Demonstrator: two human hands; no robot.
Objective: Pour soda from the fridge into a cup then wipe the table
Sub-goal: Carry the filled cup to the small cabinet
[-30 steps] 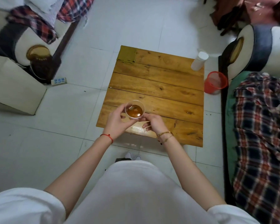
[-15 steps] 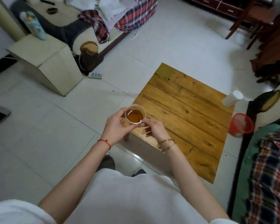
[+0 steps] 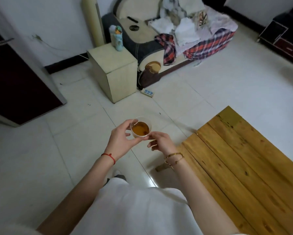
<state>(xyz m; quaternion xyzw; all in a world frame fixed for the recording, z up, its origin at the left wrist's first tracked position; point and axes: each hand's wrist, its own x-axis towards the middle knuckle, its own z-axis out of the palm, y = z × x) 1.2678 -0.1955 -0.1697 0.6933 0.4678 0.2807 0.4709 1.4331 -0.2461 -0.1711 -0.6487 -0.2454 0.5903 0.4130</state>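
Both hands — left hand, right hand — grip the cup over open floor.

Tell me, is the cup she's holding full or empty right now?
Partly full: amber liquid sits below the rim of the clear cup, held upright between the left hand and right hand.

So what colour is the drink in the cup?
Amber-brown, in a clear cup held by both hands; the head view shows it.

Clear plastic cup of amber soda: held over the tiled floor, left of the wooden plank surface. Pale square cabinet: beyond the cup; patterned bottle on it; plaid-covered sofa to its right.
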